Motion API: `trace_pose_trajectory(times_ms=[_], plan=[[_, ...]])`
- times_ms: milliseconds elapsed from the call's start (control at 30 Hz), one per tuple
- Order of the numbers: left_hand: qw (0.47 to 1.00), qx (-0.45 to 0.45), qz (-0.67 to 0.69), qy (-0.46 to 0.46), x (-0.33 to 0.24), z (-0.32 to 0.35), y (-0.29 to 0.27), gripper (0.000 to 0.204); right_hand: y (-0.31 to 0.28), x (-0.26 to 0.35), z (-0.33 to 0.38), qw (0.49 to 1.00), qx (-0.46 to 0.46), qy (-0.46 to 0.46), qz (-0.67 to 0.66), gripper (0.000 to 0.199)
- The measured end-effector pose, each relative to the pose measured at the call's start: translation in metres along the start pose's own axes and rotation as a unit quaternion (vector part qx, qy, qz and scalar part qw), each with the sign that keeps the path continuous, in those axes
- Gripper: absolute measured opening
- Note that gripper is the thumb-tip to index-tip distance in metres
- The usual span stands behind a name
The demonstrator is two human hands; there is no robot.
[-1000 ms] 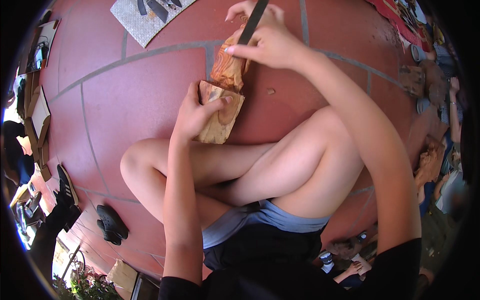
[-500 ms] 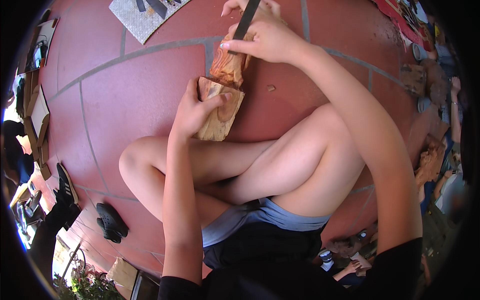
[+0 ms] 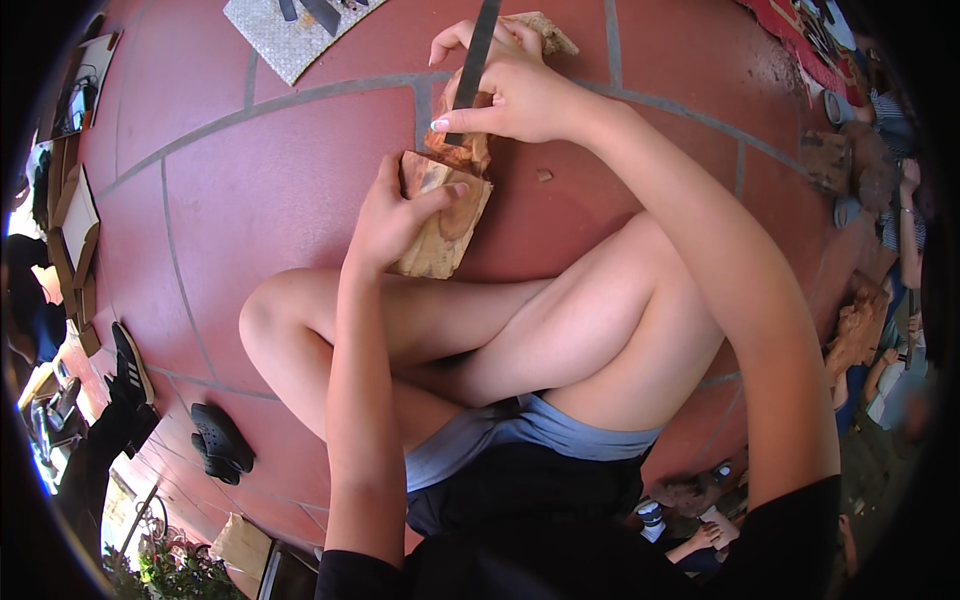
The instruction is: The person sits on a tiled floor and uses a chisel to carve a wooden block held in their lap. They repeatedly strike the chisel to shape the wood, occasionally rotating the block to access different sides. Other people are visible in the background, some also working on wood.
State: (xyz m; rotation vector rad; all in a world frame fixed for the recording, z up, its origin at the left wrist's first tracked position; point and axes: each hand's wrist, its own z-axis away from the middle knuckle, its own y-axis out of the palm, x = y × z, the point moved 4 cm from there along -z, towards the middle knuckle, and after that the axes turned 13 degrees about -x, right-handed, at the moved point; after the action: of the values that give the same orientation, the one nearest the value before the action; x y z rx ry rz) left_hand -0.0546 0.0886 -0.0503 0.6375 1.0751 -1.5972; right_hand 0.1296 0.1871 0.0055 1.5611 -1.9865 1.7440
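Note:
A partly carved piece of wood lies on the floor tiles in front of my crossed legs. Its near end is a squared pale block [image 3: 440, 225]; beyond that the wood [image 3: 470, 152] is reddish and cut into a narrower, uneven shape. My left hand [image 3: 395, 215] grips the near block, its thumb across the top. In my right hand [image 3: 505, 85] is a flat dark metal bar [image 3: 476, 60], pinched between thumb and fingers. The bar's lower end rests at the reddish carved part, contact partly hidden. A pale rough end [image 3: 548, 32] shows past my right hand; whether it joins the carving I cannot tell.
A small wood chip [image 3: 544, 175] lies right of the carving. A grey mat [image 3: 290, 45] with dark flat tools lies far left. Black shoes [image 3: 222, 442] sit at the left. Other people with wood pieces [image 3: 858, 325] are along the right edge.
My right hand and the dark bar have moved toward me along the carved part, closer to the left hand. The left hand and the block have barely shifted.

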Motion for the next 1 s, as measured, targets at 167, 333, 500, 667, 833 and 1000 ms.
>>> trace_pose_trajectory(times_ms=[167, 333, 500, 667, 833, 1000], plan=[[1.000, 0.000, 0.010, 0.004, 0.000, -0.001, 0.001, 0.081, -0.024, -0.019, -0.006, 0.997, -0.059, 0.021, 0.039, 0.030], [1.000, 0.003, 0.021, -0.011, 0.005, -0.001, 0.001, 0.081, -0.005, 0.002, 0.001, 0.999, -0.027, -0.026, 0.011, 0.028], [1.000, 0.001, -0.005, -0.007, 0.006, -0.003, 0.001, 0.080, -0.023, -0.026, -0.009, 0.996, -0.065, -0.014, 0.066, 0.028], [0.999, 0.006, 0.032, -0.011, 0.002, 0.000, 0.001, 0.077, -0.009, 0.002, 0.000, 0.999, -0.025, -0.029, 0.027, 0.026], [1.000, 0.006, 0.018, 0.000, -0.001, 0.000, 0.001, 0.077, -0.023, -0.028, -0.008, 0.995, -0.076, -0.017, 0.065, 0.026], [0.999, 0.008, 0.036, -0.004, 0.004, -0.003, 0.003, 0.076, -0.008, -0.013, -0.001, 0.994, -0.084, -0.043, 0.050, 0.028]])
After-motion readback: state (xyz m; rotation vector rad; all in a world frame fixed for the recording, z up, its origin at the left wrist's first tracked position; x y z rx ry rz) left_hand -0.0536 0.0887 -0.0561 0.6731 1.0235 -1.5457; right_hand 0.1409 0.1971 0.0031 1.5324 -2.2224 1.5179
